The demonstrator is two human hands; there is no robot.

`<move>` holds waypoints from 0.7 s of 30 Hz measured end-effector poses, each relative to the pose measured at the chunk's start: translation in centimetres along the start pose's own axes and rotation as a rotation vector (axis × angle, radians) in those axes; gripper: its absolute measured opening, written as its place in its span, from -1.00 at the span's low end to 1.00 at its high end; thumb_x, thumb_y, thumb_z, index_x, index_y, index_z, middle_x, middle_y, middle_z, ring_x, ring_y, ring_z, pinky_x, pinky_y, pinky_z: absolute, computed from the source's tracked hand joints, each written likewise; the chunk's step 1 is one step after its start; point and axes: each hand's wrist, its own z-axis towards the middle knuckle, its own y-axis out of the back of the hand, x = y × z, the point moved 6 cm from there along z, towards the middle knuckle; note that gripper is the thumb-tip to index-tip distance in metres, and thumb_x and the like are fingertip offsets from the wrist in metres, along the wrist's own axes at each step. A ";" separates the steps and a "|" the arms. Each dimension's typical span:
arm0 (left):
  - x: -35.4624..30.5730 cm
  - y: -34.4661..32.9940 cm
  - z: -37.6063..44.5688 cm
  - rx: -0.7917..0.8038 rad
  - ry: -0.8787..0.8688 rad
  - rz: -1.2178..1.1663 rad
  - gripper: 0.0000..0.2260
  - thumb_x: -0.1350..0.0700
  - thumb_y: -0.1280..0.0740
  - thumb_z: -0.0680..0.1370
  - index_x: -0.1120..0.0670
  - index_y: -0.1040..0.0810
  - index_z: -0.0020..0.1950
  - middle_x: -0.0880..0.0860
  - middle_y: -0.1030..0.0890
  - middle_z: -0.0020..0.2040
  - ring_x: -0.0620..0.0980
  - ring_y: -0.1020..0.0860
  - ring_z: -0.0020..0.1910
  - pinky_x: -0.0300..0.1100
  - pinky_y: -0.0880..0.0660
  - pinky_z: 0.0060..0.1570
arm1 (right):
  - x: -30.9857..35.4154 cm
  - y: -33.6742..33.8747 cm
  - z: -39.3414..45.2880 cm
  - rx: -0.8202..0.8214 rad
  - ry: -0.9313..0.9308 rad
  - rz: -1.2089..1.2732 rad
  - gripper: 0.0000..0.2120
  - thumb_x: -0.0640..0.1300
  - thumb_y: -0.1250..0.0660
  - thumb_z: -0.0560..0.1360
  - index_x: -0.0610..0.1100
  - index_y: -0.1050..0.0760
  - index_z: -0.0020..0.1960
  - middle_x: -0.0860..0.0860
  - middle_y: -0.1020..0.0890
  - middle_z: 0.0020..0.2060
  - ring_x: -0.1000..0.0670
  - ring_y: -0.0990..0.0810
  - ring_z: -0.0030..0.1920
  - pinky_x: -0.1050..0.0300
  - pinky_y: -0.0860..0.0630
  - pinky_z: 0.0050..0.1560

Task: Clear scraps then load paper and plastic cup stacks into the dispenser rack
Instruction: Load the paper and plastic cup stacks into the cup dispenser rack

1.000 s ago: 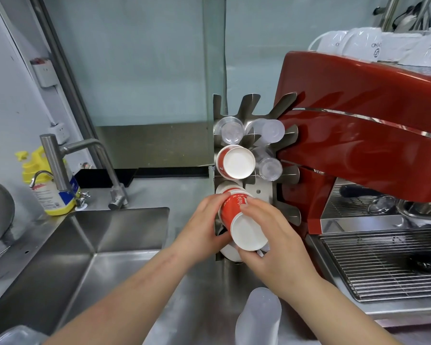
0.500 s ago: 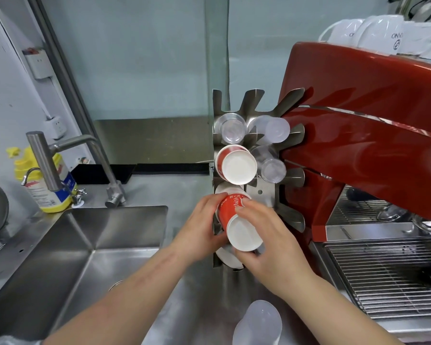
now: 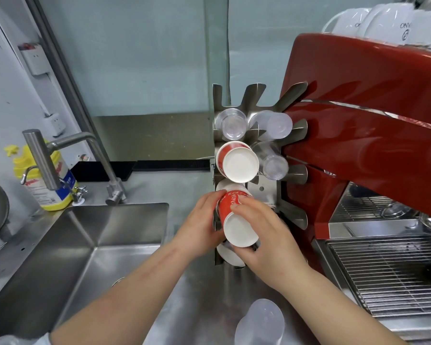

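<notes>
The red paper cup stack [image 3: 237, 221] sits in my two hands at the lower left slot of the dispenser rack [image 3: 268, 195], white base toward me, its far end among the steel prongs. I judge it light and only half stiff: nested paper walls give if I squeeze, and the sleeves can slide apart lengthwise, so I want pressure on the sides low down near the base, with something behind the bottom cup.

My left hand [image 3: 199, 227] wraps the stack's left flank, fingers closed on it. My right hand [image 3: 264, 235] closes over the top and right side, its fingertips [image 3: 235, 206] lying across the printed wall. Both hold the stack; neither is spread wide.

Above it another red paper stack [image 3: 238, 161] already fills a slot, and clear plastic cups [image 3: 232, 124] occupy the upper ones. A frosted plastic cup stack [image 3: 261, 322] waits on the steel counter [image 3: 159, 192] near me; smoother, it will probably slip more easily. The sink [image 3: 85, 245] lies to the left, the red espresso machine [image 3: 363, 120] to the right.
</notes>
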 end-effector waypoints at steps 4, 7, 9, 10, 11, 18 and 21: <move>-0.2 0.0 0.0 0.014 0.010 0.003 -0.31 -0.01 -0.51 0.40 -0.03 -0.28 0.47 -0.04 -0.41 0.38 -0.19 -0.36 0.33 -0.36 -0.30 0.31 | 0.1 0.0 -0.1 0.027 -0.021 -0.004 -0.35 -0.17 -0.57 0.31 0.05 -0.40 0.33 0.11 -0.42 0.33 0.06 -0.38 0.39 0.27 -0.28 0.38; -0.3 0.2 -0.1 0.027 0.027 0.010 -0.30 -0.01 -0.51 0.41 -0.05 -0.28 0.48 -0.05 -0.39 0.39 -0.18 -0.37 0.35 -0.34 -0.31 0.32 | 0.5 0.1 -0.1 0.048 -0.033 -0.016 -0.35 -0.17 -0.56 0.32 0.04 -0.40 0.34 0.13 -0.39 0.33 0.07 -0.38 0.39 0.31 -0.25 0.38; -0.4 0.3 -0.2 0.043 0.038 0.011 -0.29 0.02 -0.51 0.41 -0.04 -0.27 0.49 -0.04 -0.39 0.39 -0.18 -0.36 0.35 -0.46 -0.27 0.28 | 0.8 0.3 -0.1 0.065 -0.046 -0.023 -0.37 -0.17 -0.54 0.33 0.01 -0.42 0.34 0.14 -0.37 0.32 0.09 -0.36 0.38 0.36 -0.20 0.38; -0.4 0.4 -0.4 0.051 0.041 0.012 -0.28 0.03 -0.51 0.41 -0.03 -0.26 0.50 -0.03 -0.38 0.40 -0.19 -0.35 0.35 -0.54 -0.23 0.24 | 1.1 0.5 -0.2 0.075 -0.051 -0.026 -0.38 -0.17 -0.52 0.33 0.00 -0.43 0.34 0.15 -0.35 0.32 0.11 -0.33 0.38 0.39 -0.17 0.38; -0.4 0.5 -0.6 0.058 0.042 0.013 -0.27 0.05 -0.51 0.42 -0.02 -0.25 0.51 -0.01 -0.38 0.41 -0.20 -0.34 0.34 -0.59 -0.20 0.21 | 1.3 0.6 -0.2 0.088 -0.053 -0.032 -0.39 -0.17 -0.51 0.34 -0.01 -0.43 0.35 0.16 -0.34 0.32 0.15 -0.30 0.37 0.42 -0.13 0.38; -1.0 1.4 -1.5 0.091 0.105 0.068 -0.33 0.04 -0.43 0.48 0.01 -0.23 0.54 0.03 -0.37 0.42 -0.05 -0.33 0.42 -0.32 -0.22 0.33 | 2.3 1.2 -0.4 0.187 -0.141 -0.037 -0.41 0.03 -0.44 0.36 0.08 -0.39 0.37 0.27 -0.27 0.30 0.23 -0.22 0.33 0.55 -0.02 0.29; -1.2 2.0 -2.3 0.077 0.133 0.113 -0.44 0.04 -0.37 0.52 0.01 -0.31 0.50 0.03 -0.43 0.38 -0.04 -0.38 0.39 -0.31 -0.24 0.28 | 2.6 1.5 0.0 0.200 -0.167 -0.067 -0.50 0.04 -0.41 0.41 0.08 -0.43 0.32 0.20 -0.35 0.26 0.10 -0.30 0.34 0.44 -0.09 0.29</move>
